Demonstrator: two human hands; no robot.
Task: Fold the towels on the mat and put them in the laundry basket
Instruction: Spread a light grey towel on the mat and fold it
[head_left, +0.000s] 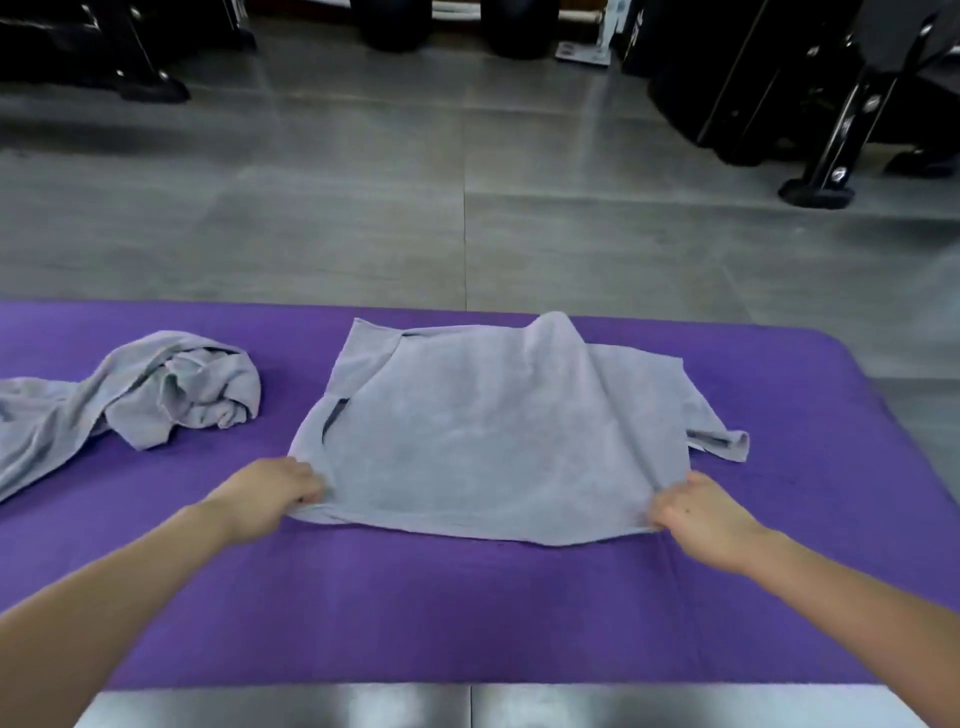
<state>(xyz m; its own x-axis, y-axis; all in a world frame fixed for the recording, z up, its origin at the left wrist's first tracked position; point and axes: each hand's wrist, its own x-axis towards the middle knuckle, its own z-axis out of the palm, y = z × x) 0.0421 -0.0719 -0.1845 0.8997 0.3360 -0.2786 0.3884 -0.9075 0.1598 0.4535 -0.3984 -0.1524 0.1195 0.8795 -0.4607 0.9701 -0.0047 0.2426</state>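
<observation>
At lower centre, I am pinching the towel's near corners, left hand and right hand grasping it taut for folding on the mat.

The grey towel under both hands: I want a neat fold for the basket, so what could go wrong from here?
1. The spread grey towel has a raised ridge running toward the right hand; folding now would likely trap that crease.
2. Its far right corner is curled and sticks out, so the edges may not line up.
3. The left hand and right hand pinch only the near corners, so the middle could sag when lifted.
The crumpled towel lies apart on the purple mat; no basket is in view.
</observation>
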